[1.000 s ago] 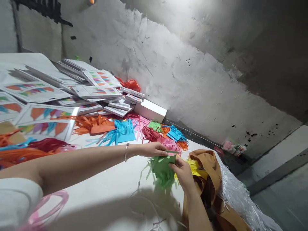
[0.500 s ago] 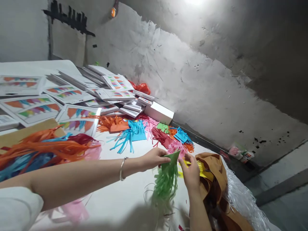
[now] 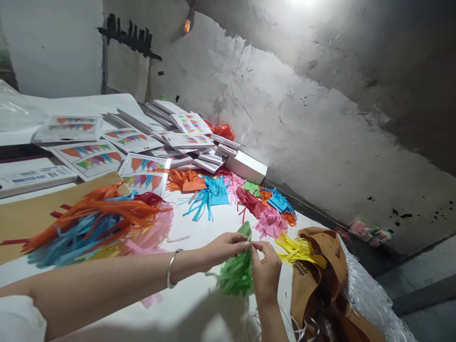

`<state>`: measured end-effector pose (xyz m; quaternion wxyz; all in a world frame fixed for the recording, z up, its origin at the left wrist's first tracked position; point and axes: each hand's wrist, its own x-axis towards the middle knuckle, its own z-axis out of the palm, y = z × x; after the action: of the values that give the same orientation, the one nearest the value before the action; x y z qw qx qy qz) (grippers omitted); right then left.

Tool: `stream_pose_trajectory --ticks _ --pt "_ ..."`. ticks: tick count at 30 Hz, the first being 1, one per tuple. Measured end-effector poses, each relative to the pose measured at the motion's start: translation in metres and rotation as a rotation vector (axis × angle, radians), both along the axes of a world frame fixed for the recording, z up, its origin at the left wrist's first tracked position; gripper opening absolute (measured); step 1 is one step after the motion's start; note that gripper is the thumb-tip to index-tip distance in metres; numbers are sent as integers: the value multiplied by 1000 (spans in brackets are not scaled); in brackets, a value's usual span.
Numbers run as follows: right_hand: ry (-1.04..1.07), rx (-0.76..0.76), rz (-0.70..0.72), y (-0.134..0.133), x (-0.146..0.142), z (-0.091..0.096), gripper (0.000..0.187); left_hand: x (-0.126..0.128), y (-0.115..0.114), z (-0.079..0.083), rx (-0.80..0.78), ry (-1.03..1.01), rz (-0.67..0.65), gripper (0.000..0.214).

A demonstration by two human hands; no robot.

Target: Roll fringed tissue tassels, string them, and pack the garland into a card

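My left hand (image 3: 223, 248) and my right hand (image 3: 265, 271) meet above the white table (image 3: 185, 297), both pinching the top of a green fringed paper tassel (image 3: 237, 274). The tassel's cut strips hang down below my fingers. A silver bangle (image 3: 171, 268) circles my left wrist. Just right of my hands lies a yellow fringed paper (image 3: 297, 250), resting partly on a brown cloth (image 3: 320, 285).
Fringed papers in orange, blue, pink, red and green (image 3: 228, 197) lie scattered mid-table. A big bundle of coloured strips (image 3: 99, 221) lies at the left on brown card. White printed packets (image 3: 142, 142) and a white box (image 3: 247, 166) pile against the grey wall. Silvery strips (image 3: 370, 304) hang at the right edge.
My hands have drawn together on the green tassel's top and folded it narrower. The camera has swung left, bringing more of the strip bundle and packets into view.
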<state>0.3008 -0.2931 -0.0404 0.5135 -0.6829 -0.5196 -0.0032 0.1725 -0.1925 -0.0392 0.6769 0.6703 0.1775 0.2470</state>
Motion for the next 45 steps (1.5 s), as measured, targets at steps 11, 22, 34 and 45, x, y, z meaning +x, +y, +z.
stream_pose_trajectory --ticks 11,22,34,45 --pt "261 -160 250 1 4 -18 25 -15 10 -13 255 137 19 52" --pt "-239 -137 59 -15 -36 -15 15 -19 7 -16 92 142 -28 54" --pt "48 -133 27 0 -20 -28 18 -17 8 -35 168 136 -19 47" --pt "261 -261 259 2 -4 -21 25 -22 19 -31 469 216 2 45"
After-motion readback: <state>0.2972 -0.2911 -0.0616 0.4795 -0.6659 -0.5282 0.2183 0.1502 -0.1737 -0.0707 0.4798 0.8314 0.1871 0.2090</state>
